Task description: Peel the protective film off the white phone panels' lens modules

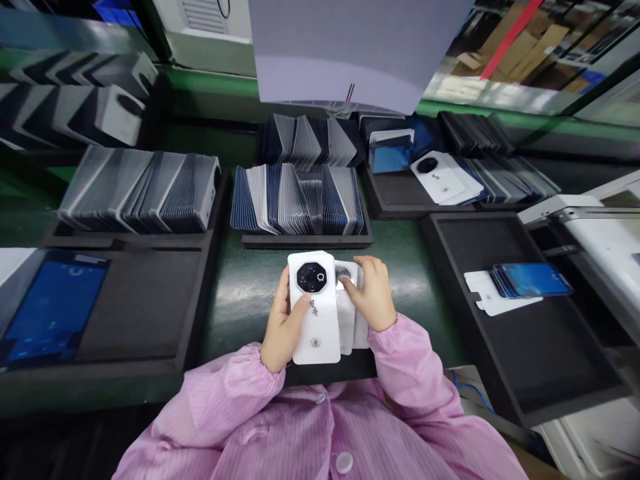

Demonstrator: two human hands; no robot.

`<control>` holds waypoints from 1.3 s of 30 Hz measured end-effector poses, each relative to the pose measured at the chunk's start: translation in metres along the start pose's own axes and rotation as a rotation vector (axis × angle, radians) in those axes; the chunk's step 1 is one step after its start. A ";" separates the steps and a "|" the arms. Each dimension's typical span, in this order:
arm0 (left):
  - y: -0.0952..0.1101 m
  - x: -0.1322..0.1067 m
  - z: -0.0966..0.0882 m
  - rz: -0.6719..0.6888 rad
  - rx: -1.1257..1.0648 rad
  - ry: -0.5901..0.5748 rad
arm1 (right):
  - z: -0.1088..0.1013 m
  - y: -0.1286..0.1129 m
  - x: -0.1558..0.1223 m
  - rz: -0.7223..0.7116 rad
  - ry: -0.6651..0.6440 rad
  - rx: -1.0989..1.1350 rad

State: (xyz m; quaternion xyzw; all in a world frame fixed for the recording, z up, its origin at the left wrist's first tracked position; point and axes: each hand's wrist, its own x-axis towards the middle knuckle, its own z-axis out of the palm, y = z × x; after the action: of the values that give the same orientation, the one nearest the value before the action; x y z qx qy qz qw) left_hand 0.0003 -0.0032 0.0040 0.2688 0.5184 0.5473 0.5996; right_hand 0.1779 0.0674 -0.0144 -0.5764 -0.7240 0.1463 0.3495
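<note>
A white phone back cover (320, 327) with a black camera ring lies face up over the green bench, near my body. My left hand (284, 333) grips its left edge, thumb on its face. To its right, partly under it, sits a small stack of white covers (350, 313). My right hand (371, 295) rests curled on top of that stack, holding it. Both sleeves are pink.
Black trays hold upright rows of covers at centre (300, 200) and left (145, 190). A white cover (443, 177) lies on the far right tray. Blue-filmed parts (533, 279) sit in the right tray, a blue panel (50, 310) at left. A white machine (595, 233) stands right.
</note>
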 end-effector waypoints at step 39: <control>-0.006 0.001 -0.003 0.136 0.222 -0.013 | 0.007 -0.043 -0.027 -0.679 -0.040 0.561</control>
State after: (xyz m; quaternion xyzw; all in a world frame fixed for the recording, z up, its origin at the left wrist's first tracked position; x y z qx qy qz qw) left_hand -0.0002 -0.0047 -0.0020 0.3714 0.5525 0.5242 0.5311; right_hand 0.1445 0.0307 -0.0019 -0.1855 -0.8113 0.2251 0.5067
